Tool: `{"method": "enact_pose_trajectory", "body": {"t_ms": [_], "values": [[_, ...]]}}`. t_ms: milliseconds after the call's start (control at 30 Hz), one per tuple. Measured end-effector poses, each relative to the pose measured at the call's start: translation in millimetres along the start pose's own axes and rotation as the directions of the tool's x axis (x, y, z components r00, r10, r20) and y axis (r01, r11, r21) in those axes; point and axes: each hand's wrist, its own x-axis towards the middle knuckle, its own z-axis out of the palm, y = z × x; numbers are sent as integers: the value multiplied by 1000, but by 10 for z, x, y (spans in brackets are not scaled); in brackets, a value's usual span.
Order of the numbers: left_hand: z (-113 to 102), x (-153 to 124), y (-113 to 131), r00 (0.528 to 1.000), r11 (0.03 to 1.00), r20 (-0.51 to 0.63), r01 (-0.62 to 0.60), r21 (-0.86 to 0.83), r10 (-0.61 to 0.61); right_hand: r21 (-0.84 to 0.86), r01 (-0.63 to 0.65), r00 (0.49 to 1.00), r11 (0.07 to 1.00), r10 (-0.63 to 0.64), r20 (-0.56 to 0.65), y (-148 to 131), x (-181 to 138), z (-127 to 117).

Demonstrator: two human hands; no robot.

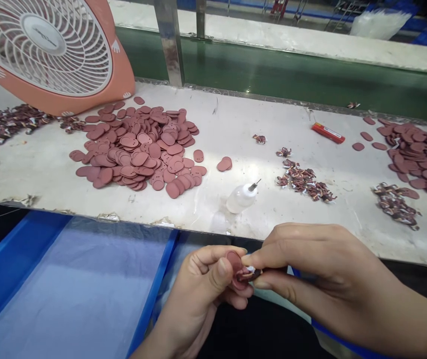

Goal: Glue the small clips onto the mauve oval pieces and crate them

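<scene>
Pinched in left hand [206, 286]: 1 oval tag [234, 264], upright; right hand [310, 269] presses small trim piece [249, 273] against it from the right.

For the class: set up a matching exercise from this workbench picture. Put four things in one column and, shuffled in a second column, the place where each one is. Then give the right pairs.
Things
1. fan
2. orange lighter
3. small squeeze bottle
4. oval tag

Places
A. lying on its side near the front edge of the bench, mid-picture
B. pinched between left hand and right hand
C. far left corner of the bench, tilted back
D. towards the back of the bench, right of centre

Pairs: 1-C, 2-D, 3-A, 4-B
</scene>
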Motion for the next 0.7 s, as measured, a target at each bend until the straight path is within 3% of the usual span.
{"method": "enact_pose_trajectory", "body": {"t_ms": [267,467,700], "values": [[30,-39,11,996,998,-76,-50,27,52,-35,81,996,996,-79,41,45,9,-16],[95,-103,17,996,996,-8,-91,-13,91,1,143,987,990,-143,72,33,-19,-37],[128,-135,3,997,996,-33,-72,-51,70,-66,146,989,987,-148,-16,8,-181,46]]}}
